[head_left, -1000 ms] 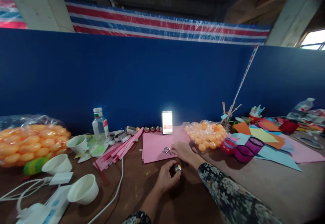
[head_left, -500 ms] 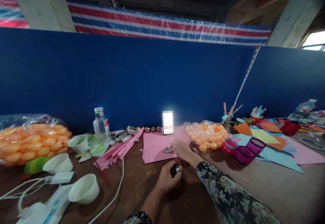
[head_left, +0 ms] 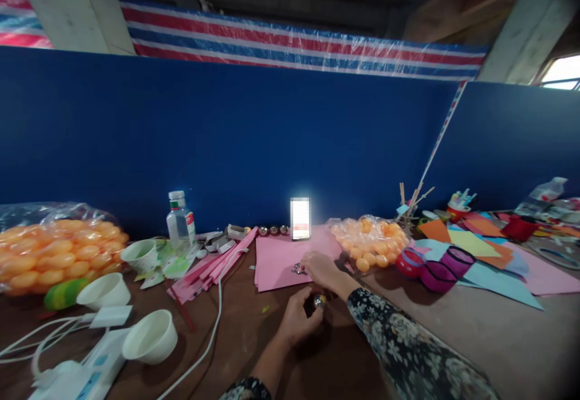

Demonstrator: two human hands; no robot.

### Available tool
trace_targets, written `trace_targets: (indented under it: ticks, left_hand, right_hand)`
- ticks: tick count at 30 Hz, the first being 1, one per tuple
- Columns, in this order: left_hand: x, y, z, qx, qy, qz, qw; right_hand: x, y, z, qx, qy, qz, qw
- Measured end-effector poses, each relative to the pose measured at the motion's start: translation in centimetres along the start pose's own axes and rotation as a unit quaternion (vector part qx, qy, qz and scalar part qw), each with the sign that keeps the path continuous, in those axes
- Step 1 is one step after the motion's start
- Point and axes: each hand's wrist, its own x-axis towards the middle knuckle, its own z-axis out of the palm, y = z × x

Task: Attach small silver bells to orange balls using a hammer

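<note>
My left hand [head_left: 299, 318] is closed on a shiny silver ball [head_left: 319, 301], with thumb and fingers around its side, low over the brown table. A small yellowish spot shows on top of the ball. Beyond it, my right hand [head_left: 321, 269] bends over a cluster of small shiny silver pieces [head_left: 297, 268] on a pink paper sheet [head_left: 276, 261]. The right fingertips are drawn together at the pieces and partly cover them. What they pinch, if anything, is too small to make out.
Silver balls [head_left: 273, 229] line the paper's back edge beside a glowing, blurred-out screen [head_left: 300, 219]. Bags of orange balls [head_left: 371, 240] stand right and far left. Paper cups [head_left: 150, 336], a power strip [head_left: 102, 364] and a white cable [head_left: 212, 327] lie left; purple cups [head_left: 438, 276] right.
My right hand has shifted slightly to the left, covering more of the small silver pieces. The left hand stays in place with the silver ball.
</note>
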Motion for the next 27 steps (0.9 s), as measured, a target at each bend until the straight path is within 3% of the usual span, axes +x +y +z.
trace_targets:
  ticks: [11, 19, 27]
  left_hand:
    - [-0.1, -0.1, 0.1, -0.024, 0.007, -0.008, 1.000]
    - [0.0, 0.0, 0.0, -0.018, 0.001, -0.002, 1.000]
    - [-0.1, 0.6, 0.0, -0.031, 0.004, -0.004, 0.999]
  right_hand:
    - [0.7, -1.3, 0.3, -0.012, 0.042, -0.014, 0.999]
    - [1.3, -0.4, 0.2, -0.004, 0.076, 0.011, 0.997]
    - [2.0, -0.8, 1.4, 0.007, 0.054, -0.007, 0.999]
